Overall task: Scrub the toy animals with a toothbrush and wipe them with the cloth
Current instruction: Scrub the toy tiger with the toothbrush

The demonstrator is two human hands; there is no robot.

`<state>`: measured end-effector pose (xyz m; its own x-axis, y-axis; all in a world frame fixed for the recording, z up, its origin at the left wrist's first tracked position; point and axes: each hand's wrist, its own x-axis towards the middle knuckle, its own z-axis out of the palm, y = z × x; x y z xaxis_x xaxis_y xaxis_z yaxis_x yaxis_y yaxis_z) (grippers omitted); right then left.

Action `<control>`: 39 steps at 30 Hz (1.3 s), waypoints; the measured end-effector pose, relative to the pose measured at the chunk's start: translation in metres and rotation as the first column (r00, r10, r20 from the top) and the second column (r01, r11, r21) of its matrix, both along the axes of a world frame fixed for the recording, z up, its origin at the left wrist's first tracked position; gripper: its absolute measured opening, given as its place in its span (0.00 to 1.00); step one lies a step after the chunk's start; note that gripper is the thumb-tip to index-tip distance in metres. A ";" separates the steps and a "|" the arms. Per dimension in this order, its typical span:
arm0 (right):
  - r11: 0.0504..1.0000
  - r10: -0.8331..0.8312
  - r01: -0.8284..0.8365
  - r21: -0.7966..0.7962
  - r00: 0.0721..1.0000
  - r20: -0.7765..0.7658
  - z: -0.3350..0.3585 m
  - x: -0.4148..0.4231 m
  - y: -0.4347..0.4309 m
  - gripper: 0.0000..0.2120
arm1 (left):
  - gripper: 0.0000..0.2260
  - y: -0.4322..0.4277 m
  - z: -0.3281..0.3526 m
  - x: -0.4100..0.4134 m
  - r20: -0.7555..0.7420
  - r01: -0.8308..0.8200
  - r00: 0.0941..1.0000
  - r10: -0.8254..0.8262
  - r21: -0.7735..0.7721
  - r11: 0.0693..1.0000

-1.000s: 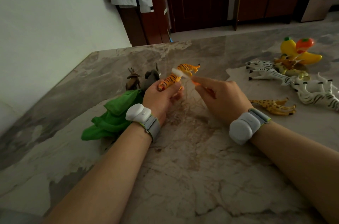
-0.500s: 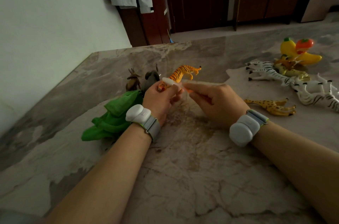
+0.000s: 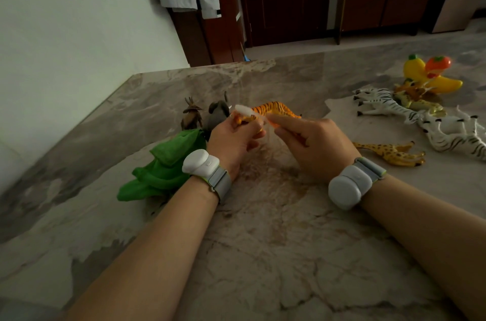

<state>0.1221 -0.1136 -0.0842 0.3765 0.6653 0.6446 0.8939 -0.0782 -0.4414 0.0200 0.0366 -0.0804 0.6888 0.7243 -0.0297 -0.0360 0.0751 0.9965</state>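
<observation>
Green cloth (image 3: 168, 165) beside left grip (image 3: 234, 139) clasping tiger (image 3: 276, 109), right grip (image 3: 313, 144) pinching toothbrush (image 3: 243, 110), zebras (image 3: 386, 104) and giraffe (image 3: 389, 153) lying rightward

No legible text or labels anywhere

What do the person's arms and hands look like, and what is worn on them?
Both forearms are bare, without sleeves, and the left hand and right hand wear no gloves. Each wrist carries a rounded pale grey pod, left pod and right pod, on a grey woven strap with a thin green edge. No cables show.
</observation>
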 end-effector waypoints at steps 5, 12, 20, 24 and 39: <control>1.000 -0.023 0.024 0.015 0.999 -0.026 0.002 0.003 -0.002 0.14 | 0.04 -0.001 0.000 0.001 0.006 0.018 1.000 -0.018 0.017 1.000; 0.999 0.035 -0.035 0.006 0.998 -0.053 0.004 0.000 -0.005 0.14 | 0.05 0.002 -0.001 0.000 -0.003 0.022 1.000 -0.022 0.005 1.000; 0.971 -0.234 0.237 0.034 0.968 -0.086 0.002 0.015 -0.002 0.16 | 0.07 0.002 0.001 0.001 0.053 -0.006 0.999 0.009 -0.053 0.999; 0.975 -0.218 0.221 0.019 0.972 -0.084 0.000 0.012 -0.002 0.16 | 0.13 0.002 0.001 0.001 0.089 -0.020 0.996 0.031 -0.122 0.992; 0.951 -0.309 0.307 -0.042 0.943 -0.126 0.000 0.015 -0.001 0.17 | 0.14 0.001 0.003 0.000 0.089 0.000 0.996 0.016 -0.177 0.984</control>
<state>0.1375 -0.1148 -0.0839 0.6444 0.5170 0.5634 0.7600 -0.3516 -0.5466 0.0204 0.0373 -0.0773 0.6885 0.7189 -0.0960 -0.1256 0.2486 0.9604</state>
